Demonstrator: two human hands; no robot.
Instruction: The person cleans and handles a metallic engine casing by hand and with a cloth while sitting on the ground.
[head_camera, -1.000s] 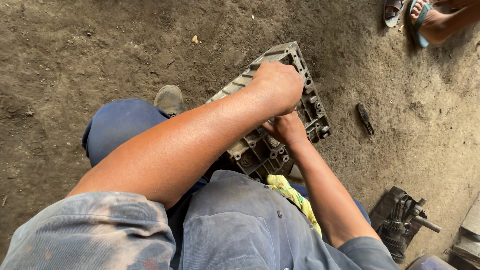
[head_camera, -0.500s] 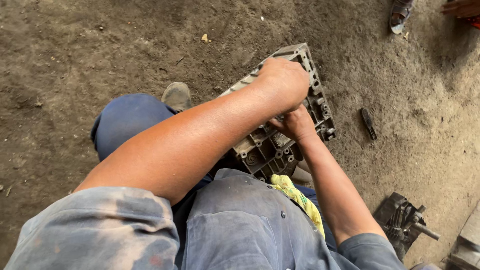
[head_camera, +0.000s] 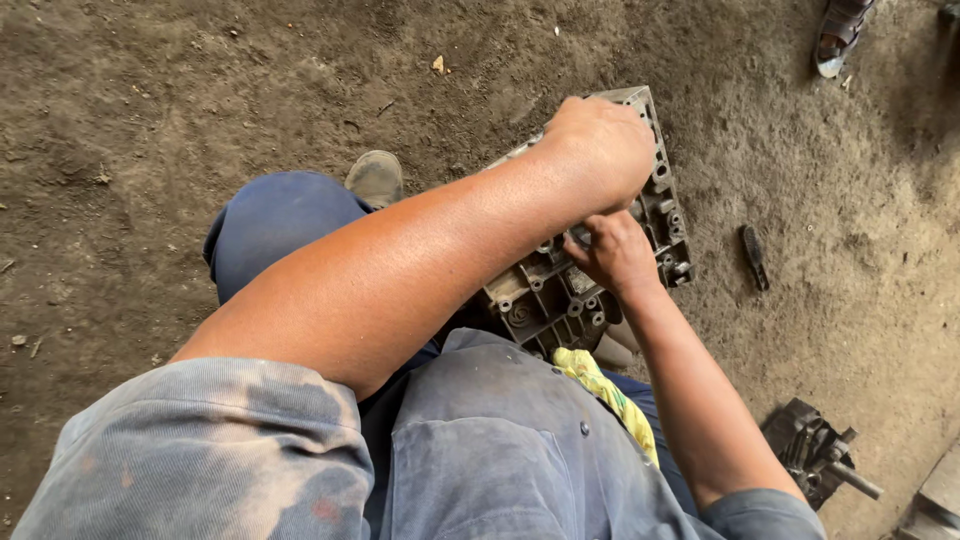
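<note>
A grey cast-metal engine part (head_camera: 560, 295) with several round cavities and bolt holes lies on the dirt in front of my knees. My left hand (head_camera: 600, 150) is closed in a fist over its upper part; what it grips is hidden. My right hand (head_camera: 612, 255) sits just below, fingers curled against the casting's middle; whether it holds something cannot be told. My left forearm crosses over most of the casting.
A yellow rag (head_camera: 605, 390) lies on my lap. A small dark metal piece (head_camera: 755, 257) rests on the dirt to the right. A dark mechanical assembly (head_camera: 815, 455) with a protruding shaft sits at lower right. Another person's sandalled foot (head_camera: 838, 35) is at the top right.
The view has shifted slightly; both hands stay on the casting, the right hand a little lower on it. The other person's foot has drawn back toward the top edge.
</note>
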